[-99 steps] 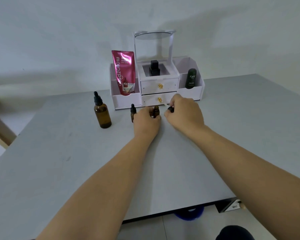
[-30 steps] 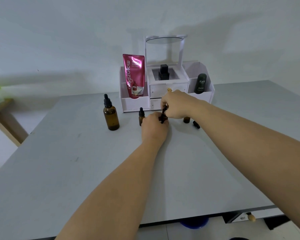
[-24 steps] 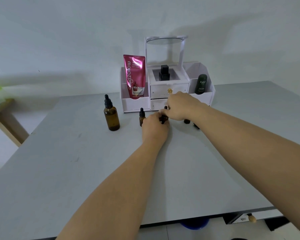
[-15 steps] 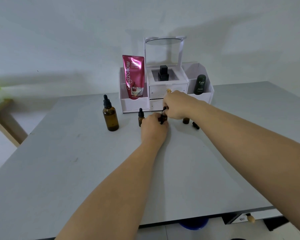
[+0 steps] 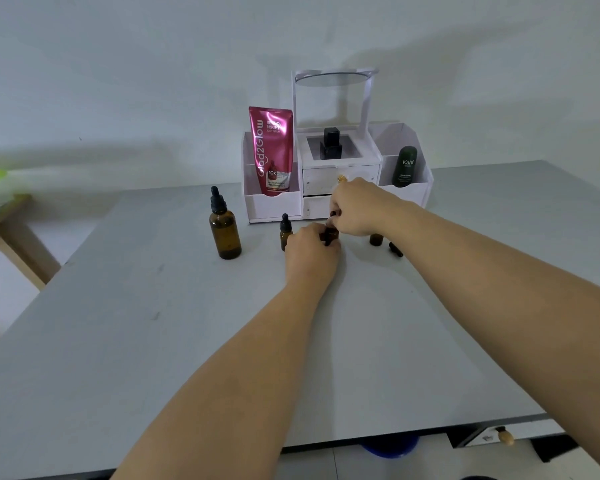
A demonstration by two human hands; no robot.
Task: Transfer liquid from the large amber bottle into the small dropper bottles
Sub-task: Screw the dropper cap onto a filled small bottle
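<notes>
1. Nearest me, both forearms are reaching up the frame across the grey table (image 5: 153,341) toward its middle.
2. At the centre of the frame, my left hand (image 5: 310,252) is curling round a small dropper bottle (image 5: 328,236) and steadying it on the table. Only a dark sliver of it is showing past the fingers.
3. Just above, my right hand (image 5: 357,207) is pinching that bottle's black dropper top (image 5: 333,214) between thumb and fingertips. I cannot tell whether the top is already coming free.
4. A few seconds ago my right hand was covering the spot further right. Now an open small bottle (image 5: 376,239) is standing there uncapped, with its loose cap (image 5: 395,250) lying just beside it. Over the last second my hands are barely shifting, so I judge I am still unscrewing this second bottle.
5. Just left of my left hand, a capped small bottle (image 5: 285,233) is waiting its turn.
6. Left of centre, the large amber bottle (image 5: 224,230) is standing upright with its dropper on, untouched. By my reading no liquid is moving yet and the opening stage is roughly halfway.
7. Farthest back, the white organizer (image 5: 272,206) is sitting against the wall, holding a pink Glad2Glow tube (image 5: 272,150), a black bottle (image 5: 330,143) and a green Kahf bottle (image 5: 405,167).
</notes>
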